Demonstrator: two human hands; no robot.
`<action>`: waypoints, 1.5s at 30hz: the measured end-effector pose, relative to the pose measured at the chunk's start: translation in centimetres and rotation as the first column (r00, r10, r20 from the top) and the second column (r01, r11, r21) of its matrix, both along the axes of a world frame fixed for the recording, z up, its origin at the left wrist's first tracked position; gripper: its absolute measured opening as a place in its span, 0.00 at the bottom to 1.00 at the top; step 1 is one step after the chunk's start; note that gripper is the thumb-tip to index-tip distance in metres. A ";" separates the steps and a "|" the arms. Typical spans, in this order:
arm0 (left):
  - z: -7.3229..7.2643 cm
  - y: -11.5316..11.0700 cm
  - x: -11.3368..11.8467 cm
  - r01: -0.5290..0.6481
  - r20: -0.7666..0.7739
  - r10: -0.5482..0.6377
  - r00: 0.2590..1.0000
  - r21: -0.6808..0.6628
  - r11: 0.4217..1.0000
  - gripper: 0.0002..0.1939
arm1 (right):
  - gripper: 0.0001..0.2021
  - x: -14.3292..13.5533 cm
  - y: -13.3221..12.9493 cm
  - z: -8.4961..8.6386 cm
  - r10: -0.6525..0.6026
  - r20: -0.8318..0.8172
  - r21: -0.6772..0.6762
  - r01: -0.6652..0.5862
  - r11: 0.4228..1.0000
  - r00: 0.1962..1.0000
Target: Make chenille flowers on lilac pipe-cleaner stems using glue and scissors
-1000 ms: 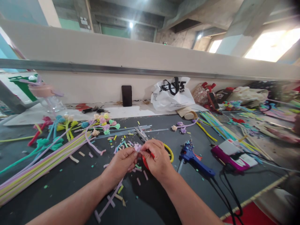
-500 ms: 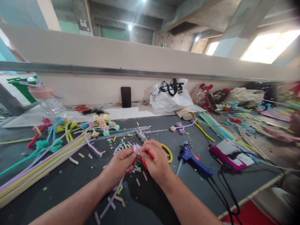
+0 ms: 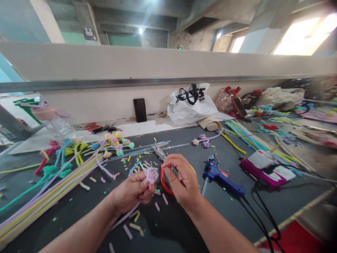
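Between the thumb and fingers of my left hand (image 3: 138,188) is a lilac pipe-cleaner flower (image 3: 151,175), its fuzzy head sticking out toward the right. A lilac stem (image 3: 125,216) trails down from below that hand. My right hand (image 3: 181,179) is apart from the flower, over the scissors (image 3: 166,185). Its fingers are loosely bent, and I see nothing between them. The scissors have a red handle loop and a yellow one, partly hidden by this hand; their blades point away from me. Short pipe-cleaner offcuts (image 3: 137,216) lie around both hands.
Long pipe cleaners (image 3: 60,193) and finished coloured flowers (image 3: 116,142) lie to the left. At right are a blue glue gun (image 3: 223,181), a magenta power strip (image 3: 259,172) and cables. A phone (image 3: 139,110) and white bag (image 3: 191,105) stand at the back.
My right hand has come away from the flower toward the right. The flower head now shows more fully in my left hand. The view has shifted slightly.
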State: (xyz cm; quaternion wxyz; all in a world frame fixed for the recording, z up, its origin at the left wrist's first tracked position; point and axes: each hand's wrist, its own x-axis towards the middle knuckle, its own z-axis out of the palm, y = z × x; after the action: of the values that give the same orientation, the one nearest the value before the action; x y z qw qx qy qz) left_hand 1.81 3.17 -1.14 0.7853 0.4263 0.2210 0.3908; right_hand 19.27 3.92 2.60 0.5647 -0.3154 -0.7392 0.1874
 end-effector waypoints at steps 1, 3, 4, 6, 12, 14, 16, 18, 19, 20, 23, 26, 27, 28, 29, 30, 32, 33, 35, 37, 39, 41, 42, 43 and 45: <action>-0.1 0.0 0.0 -0.013 -0.016 0.013 1.000 0.009 1.000 0.12 | 0.05 0.0 -0.1 0.1 0.003 0.030 0.021 -0.003 1.000 1.000; -0.4 0.2 0.2 -0.037 -0.045 0.038 0.998 0.035 0.999 0.12 | 0.04 -0.1 -0.2 0.3 0.009 0.085 0.051 -0.013 0.999 0.996; -0.5 0.2 0.2 -0.049 -0.066 0.052 0.996 0.051 0.997 0.13 | 0.03 -0.1 -0.2 0.4 0.011 0.105 0.064 -0.018 0.998 0.994; -0.5 0.3 0.4 -0.097 -0.140 0.110 0.984 0.099 0.990 0.13 | 0.03 -0.2 -0.1 0.4 0.009 0.132 0.077 -0.019 0.997 0.991; -0.4 0.2 0.9 -0.231 -0.405 0.405 0.820 0.413 0.881 0.14 | 0.03 -0.1 0.2 0.1 -0.070 0.143 0.052 0.063 0.997 0.987; -0.4 0.2 0.9 -0.242 -0.443 0.478 0.759 0.489 0.838 0.14 | 0.03 -0.1 0.2 0.0 -0.097 0.163 0.048 0.090 0.995 0.982; -0.4 0.2 1.0 -0.237 -0.470 0.541 0.697 0.561 0.793 0.15 | 0.03 -0.2 0.3 -0.1 -0.108 0.193 0.067 0.097 0.993 0.975; -0.2 0.2 1.0 -0.217 -0.490 0.587 0.644 0.619 0.755 0.16 | 0.03 -0.2 0.4 -0.3 -0.132 0.216 0.099 0.113 0.989 0.967; -0.1 0.2 1.0 -0.204 -0.495 0.604 0.624 0.643 0.738 0.16 | 0.03 -0.3 0.4 -0.3 -0.151 0.223 0.113 0.128 0.985 0.963; 0.0 0.2 1.0 -0.192 -0.498 0.619 0.608 0.664 0.723 0.16 | 0.03 -0.3 0.5 -0.4 -0.168 0.228 0.123 0.143 0.982 0.959; 0.3 0.1 1.1 -0.173 -0.493 0.658 0.569 0.710 0.682 0.16 | 0.03 -0.4 0.6 -0.6 -0.178 0.246 0.135 0.148 0.980 0.953; 0.4 0.1 1.1 -0.177 -0.489 0.678 0.548 0.724 0.666 0.16 | 0.04 -0.5 0.5 -0.6 -0.147 0.267 0.133 0.114 0.985 0.953; 0.3 0.1 1.1 -0.178 -0.491 0.678 0.546 0.723 0.667 0.16 | 0.04 -0.5 0.5 -0.6 -0.136 0.274 0.126 0.105 0.986 0.952; 0.3 0.1 1.1 -0.174 -0.495 0.677 0.545 0.723 0.669 0.15 | 0.04 -0.5 0.4 -0.6 -0.127 0.283 0.117 0.097 0.988 0.951; 0.3 0.1 1.1 -0.166 -0.498 0.677 0.543 0.727 0.667 0.15 | 0.04 -0.5 0.3 -0.6 -0.118 0.290 0.108 0.091 0.990 0.950; 0.3 0.1 1.1 -0.155 -0.498 0.679 0.540 0.734 0.661 0.15 | 0.04 -0.6 0.3 -0.5 -0.114 0.295 0.100 0.088 0.991 0.949; 0.3 0.1 1.2 -0.131 -0.492 0.692 0.528 0.758 0.639 0.15 | 0.03 -0.6 0.3 -0.5 -0.119 0.300 0.093 0.095 0.991 0.946; 0.3 0.1 1.2 -0.120 -0.485 0.703 0.520 0.774 0.622 0.15 | 0.02 -0.7 0.3 -0.6 -0.127 0.300 0.096 0.103 0.990 0.946; 0.3 0.1 1.2 -0.099 -0.466 0.726 0.506 0.804 0.586 0.14 | 0.01 -0.7 0.4 -0.7 -0.145 0.303 0.102 0.119 0.988 0.942; 0.3 0.2 1.2 -0.075 -0.448 0.744 0.495 0.832 0.550 0.14 | 0.02 -0.8 0.6 -0.9 -0.157 0.310 0.099 0.133 0.986 0.938; 0.3 0.2 1.2 -0.053 -0.439 0.755 0.486 0.848 0.527 0.13 | 0.02 -0.8 0.7 -1.1 -0.153 0.308 0.089 0.132 0.987 0.939; 0.2 0.2 1.1 -0.040 -0.435 0.766 0.473 0.858 0.512 0.13 | 0.03 -0.9 0.8 -1.3 -0.135 0.285 0.074 0.119 0.990 0.949; 0.2 0.1 1.1 -0.037 -0.430 0.772 0.469 0.863 0.503 0.13 | 0.03 -1.0 0.8 -1.4 -0.126 0.269 0.062 0.113 0.992 0.955; 0.2 0.1 1.1 -0.036 -0.422 0.779 0.464 0.869 0.493 0.13 | 0.03 -1.1 0.8 -1.5 -0.119 0.252 0.047 0.111 0.993 0.960; 0.2 0.0 1.1 -0.037 -0.404 0.791 0.460 0.881 0.471 0.13 | 0.03 -1.2 0.8 -1.7 -0.118 0.224 0.021 0.116 0.993 0.968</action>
State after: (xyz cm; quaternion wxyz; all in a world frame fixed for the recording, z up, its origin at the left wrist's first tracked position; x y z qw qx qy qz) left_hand 2.95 3.14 -0.89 0.1893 0.7619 0.4578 0.4172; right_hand 18.05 4.77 0.89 0.4888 -0.3753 -0.7793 0.1141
